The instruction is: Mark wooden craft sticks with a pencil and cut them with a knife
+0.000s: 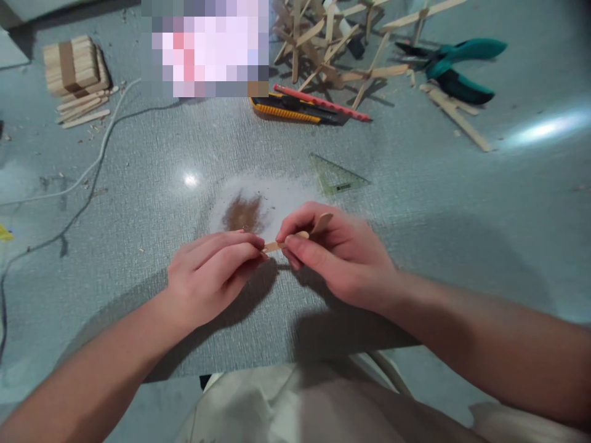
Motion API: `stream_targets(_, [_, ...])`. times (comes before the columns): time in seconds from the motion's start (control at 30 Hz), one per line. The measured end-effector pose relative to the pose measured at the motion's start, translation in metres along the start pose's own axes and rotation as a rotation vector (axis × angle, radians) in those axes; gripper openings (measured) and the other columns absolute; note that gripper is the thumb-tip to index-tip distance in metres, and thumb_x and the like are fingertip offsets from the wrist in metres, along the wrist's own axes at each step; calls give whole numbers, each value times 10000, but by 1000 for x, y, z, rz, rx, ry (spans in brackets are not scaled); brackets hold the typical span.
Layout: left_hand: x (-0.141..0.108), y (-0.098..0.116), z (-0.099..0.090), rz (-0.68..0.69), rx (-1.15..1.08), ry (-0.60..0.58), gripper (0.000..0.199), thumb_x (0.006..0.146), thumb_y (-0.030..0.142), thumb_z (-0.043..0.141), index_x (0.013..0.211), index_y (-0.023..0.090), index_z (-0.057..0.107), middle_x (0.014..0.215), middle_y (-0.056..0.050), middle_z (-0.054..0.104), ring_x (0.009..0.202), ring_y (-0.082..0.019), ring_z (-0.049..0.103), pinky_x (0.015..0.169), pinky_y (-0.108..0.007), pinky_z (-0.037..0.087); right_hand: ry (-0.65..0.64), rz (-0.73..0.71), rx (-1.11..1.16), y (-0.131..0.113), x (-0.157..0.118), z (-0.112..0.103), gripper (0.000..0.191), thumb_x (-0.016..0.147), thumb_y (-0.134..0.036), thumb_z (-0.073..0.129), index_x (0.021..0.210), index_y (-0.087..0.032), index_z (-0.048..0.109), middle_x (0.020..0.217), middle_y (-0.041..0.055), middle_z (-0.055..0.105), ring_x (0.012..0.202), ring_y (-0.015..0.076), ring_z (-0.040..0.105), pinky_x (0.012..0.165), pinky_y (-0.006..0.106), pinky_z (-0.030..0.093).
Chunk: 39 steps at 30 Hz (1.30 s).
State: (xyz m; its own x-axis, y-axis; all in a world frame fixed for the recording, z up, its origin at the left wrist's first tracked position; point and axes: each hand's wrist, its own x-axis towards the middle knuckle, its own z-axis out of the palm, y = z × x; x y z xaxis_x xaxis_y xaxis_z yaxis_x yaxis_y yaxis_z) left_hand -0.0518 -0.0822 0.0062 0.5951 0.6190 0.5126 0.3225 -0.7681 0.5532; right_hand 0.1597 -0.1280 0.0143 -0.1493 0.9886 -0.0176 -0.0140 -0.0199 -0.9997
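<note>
Between my hands, low over the table, is a pale wooden craft stick (273,247). My left hand (215,267) pinches its left end between thumb and fingers. Thumb and fingertips of my right hand (344,255) are closed on the stick's right part, where a rounded end shows by the thumb. A second flat stick end (322,223) sticks up from among the right fingers; whether the two pieces are joined I cannot tell. Just beyond the hands lie a brown, dusty patch (243,212) with pale powder around it and a clear green set square (339,178).
Farther back lie a yellow utility knife (290,112), a red pencil (323,103), a tangle of joined sticks (323,46) and teal-handled pliers (462,64). Bundled craft sticks (74,64) lie at the back left. A cable (104,144) crosses the left side. A blurred patch hides the top middle.
</note>
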Motion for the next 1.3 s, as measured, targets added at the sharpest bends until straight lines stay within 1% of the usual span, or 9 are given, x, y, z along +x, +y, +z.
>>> stream_targets(0.1, [2,-1,-1,15,3,-29,214,913,133,748,1041,305,736,1014,-15,821,842,-174,785,732,-306,637,-6,-5,8,2,0,0,76,991,-225,577,921,-224,606,674,-54,560,585,100,539,532,225,436])
stream_targets(0.3, [2,-6,-1,110,60,-71,124,948,140,708,1028,234,716,1021,-59,801,831,-159,757,718,-269,587,-13,-41,-82,3,-2,-2,90,997,-233,570,922,-222,618,678,-57,555,574,95,500,510,227,390])
stream_targets(0.43, [1,-6,2,51,63,-113,109,974,143,653,1033,229,685,1100,-61,780,898,-163,749,775,-279,588,-43,-71,-213,-2,-2,-2,79,986,-217,574,921,-218,620,652,-68,541,543,88,468,490,226,356])
stream_targets(0.53, [4,-6,2,32,54,-163,133,975,100,599,1028,199,669,1128,-77,762,911,-164,740,773,-279,582,-60,-130,-296,-4,-2,-3,90,978,-175,575,909,-209,622,677,-63,585,560,82,494,509,220,369])
stream_targets(0.63, [8,-9,-2,-24,-60,-223,82,974,127,608,983,192,658,1121,-79,730,917,-154,719,767,-267,577,-76,-177,-351,-2,-2,-5,110,989,-151,557,924,-206,628,687,-61,605,564,81,513,516,215,376])
stream_targets(0.73, [12,-13,-6,-106,-218,-255,49,976,168,641,938,198,636,1083,-63,691,954,-149,695,813,-267,583,-101,-196,-371,2,-3,-9,114,1001,-151,546,969,-212,637,685,-64,605,544,79,507,513,214,379])
stream_targets(0.93, [14,-16,-9,-202,-228,-247,99,983,142,612,919,217,598,1073,-49,673,973,-164,682,854,-316,602,-58,-162,-342,3,-2,-16,100,1017,-210,563,947,-233,631,661,-51,597,563,103,537,513,236,390])
stream_targets(1.17, [10,-11,-7,-108,-171,-195,108,978,124,631,998,225,598,1045,-62,713,931,-169,713,792,-310,613,-68,-131,-319,2,-2,-17,94,1011,-214,572,971,-254,647,633,-61,581,562,113,544,525,252,397])
stream_targets(1.3, [8,-10,-7,-42,-53,-175,88,1008,138,603,1003,225,620,1074,-47,738,916,-152,724,748,-291,597,-71,-119,-303,2,-2,-15,94,1013,-217,566,981,-251,647,627,-62,580,549,109,537,515,250,400])
